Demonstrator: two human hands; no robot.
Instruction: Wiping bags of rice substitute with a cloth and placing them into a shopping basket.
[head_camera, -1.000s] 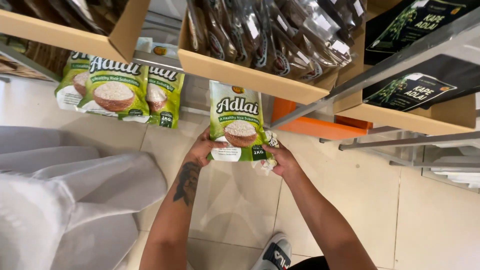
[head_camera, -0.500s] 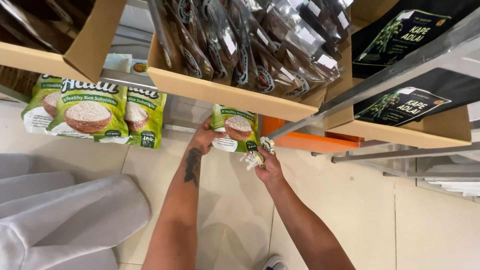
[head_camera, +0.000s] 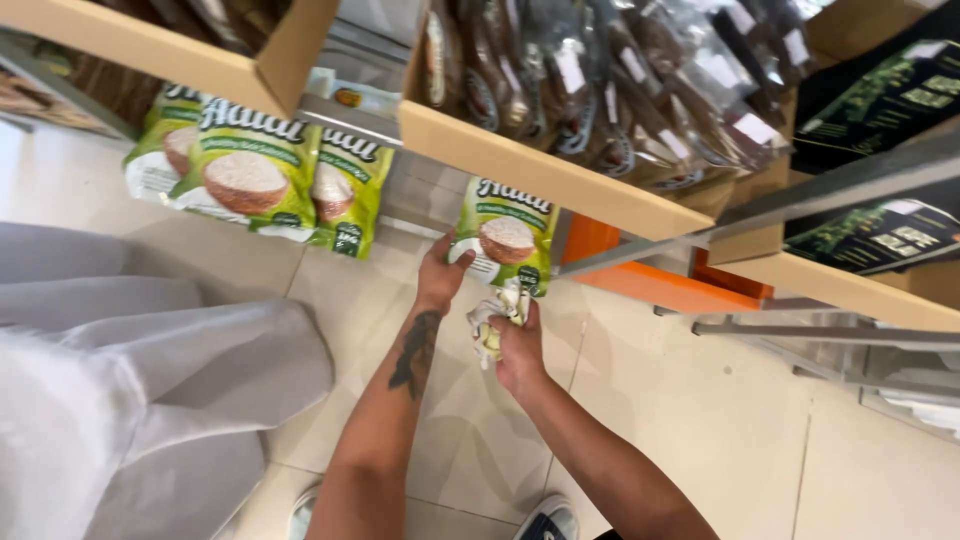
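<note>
Green rice pouch (head_camera: 503, 238) sits under the wooden shelf (head_camera: 545, 170), steadied by the left hand (head_camera: 443, 275); the right hand (head_camera: 515, 345) is closed round a crumpled cloth (head_camera: 492, 320), seemingly mid-wipe.

green pouch (head_camera: 505, 235), yellow-white cloth (head_camera: 497, 318), orange shelf (head_camera: 650, 278)

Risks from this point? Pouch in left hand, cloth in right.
1. The left hand holds the green pouch only by its lower corner, with its top tucked under the wooden shelf edge; it may slip or snag there.
2. The right hand keeps a crumpled cloth just below the pouch, so it probably cannot catch a falling pouch quickly.
</note>
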